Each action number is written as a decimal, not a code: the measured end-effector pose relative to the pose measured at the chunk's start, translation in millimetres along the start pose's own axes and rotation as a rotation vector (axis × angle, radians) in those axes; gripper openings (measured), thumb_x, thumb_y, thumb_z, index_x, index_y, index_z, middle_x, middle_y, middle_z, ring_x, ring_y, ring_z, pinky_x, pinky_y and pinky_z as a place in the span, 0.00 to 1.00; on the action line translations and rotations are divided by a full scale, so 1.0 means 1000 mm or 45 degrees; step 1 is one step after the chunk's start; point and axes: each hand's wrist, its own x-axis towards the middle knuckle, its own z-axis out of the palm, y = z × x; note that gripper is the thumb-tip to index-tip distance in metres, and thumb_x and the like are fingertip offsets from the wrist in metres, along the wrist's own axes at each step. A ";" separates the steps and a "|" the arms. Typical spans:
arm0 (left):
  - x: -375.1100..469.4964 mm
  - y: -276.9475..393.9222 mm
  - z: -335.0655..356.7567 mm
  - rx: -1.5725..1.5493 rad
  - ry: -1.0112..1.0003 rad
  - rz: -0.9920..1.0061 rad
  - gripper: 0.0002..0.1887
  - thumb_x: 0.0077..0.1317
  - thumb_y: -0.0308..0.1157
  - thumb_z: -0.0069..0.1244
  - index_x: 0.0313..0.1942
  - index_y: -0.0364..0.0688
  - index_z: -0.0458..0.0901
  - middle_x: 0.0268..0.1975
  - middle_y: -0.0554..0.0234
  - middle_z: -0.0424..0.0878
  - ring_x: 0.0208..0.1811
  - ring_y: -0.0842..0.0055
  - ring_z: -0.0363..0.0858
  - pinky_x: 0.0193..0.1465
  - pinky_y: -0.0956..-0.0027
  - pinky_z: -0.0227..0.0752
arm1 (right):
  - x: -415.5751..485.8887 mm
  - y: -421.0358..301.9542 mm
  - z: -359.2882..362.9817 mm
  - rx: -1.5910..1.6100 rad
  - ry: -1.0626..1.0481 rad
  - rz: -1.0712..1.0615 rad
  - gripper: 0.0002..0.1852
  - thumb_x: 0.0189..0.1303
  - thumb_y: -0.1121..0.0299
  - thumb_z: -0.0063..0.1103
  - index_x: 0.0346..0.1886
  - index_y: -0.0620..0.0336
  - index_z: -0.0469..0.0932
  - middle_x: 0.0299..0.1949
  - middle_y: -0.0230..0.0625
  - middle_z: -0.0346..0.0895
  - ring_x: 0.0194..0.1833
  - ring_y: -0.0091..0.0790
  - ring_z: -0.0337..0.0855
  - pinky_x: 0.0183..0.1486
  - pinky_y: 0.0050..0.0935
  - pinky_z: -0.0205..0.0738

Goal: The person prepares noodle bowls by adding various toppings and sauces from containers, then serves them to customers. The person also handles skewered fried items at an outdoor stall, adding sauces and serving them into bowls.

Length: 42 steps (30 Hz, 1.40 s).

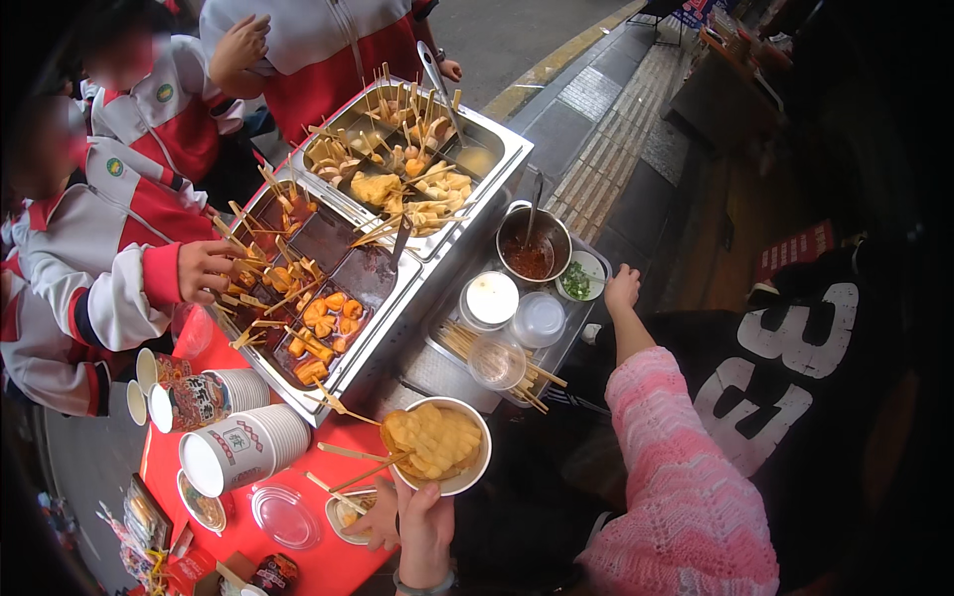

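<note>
My left hand holds a white paper bowl from below. A folded sheet of fried tofu skin and other skewered food fill it, with bamboo sticks poking out to the left. My right hand, in a pink knit sleeve, is at the edge of a metal tray, beside a bowl of chopped green onion. A thin handle runs from that bowl towards my fingers; I cannot tell whether they grip it. A metal pot of red chili sauce with a spoon stands alongside.
Steel food warmers hold skewers in red and clear broth. Stacked paper cups and a plastic lid lie on a red tablecloth. Another person's hand holds a smaller bowl; a customer's hand reaches over the skewers.
</note>
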 end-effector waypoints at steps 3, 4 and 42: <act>0.001 0.001 -0.008 0.014 0.020 -0.006 0.44 0.46 0.29 0.50 0.64 0.40 0.44 0.62 0.51 0.54 0.65 0.60 0.52 0.66 0.57 0.46 | 0.000 -0.002 0.000 0.121 -0.295 0.040 0.10 0.47 0.67 0.59 0.33 0.59 0.77 0.33 0.45 0.77 0.39 0.47 0.77 0.42 0.40 0.71; 0.000 0.001 -0.010 0.026 0.039 -0.010 0.44 0.46 0.29 0.50 0.63 0.40 0.44 0.62 0.51 0.54 0.65 0.60 0.53 0.66 0.57 0.46 | 0.000 -0.002 0.001 0.096 -0.407 0.095 0.09 0.47 0.67 0.59 0.33 0.58 0.77 0.33 0.45 0.77 0.38 0.47 0.78 0.42 0.39 0.71; 0.192 -0.128 0.044 0.002 -0.187 -0.095 0.38 0.51 0.28 0.54 0.60 0.55 0.52 0.55 0.66 0.60 0.54 0.74 0.63 0.52 0.66 0.60 | 0.064 0.063 -0.006 0.862 -1.572 0.720 0.05 0.55 0.73 0.51 0.25 0.59 0.74 0.17 0.34 0.73 0.12 0.23 0.65 0.12 0.20 0.57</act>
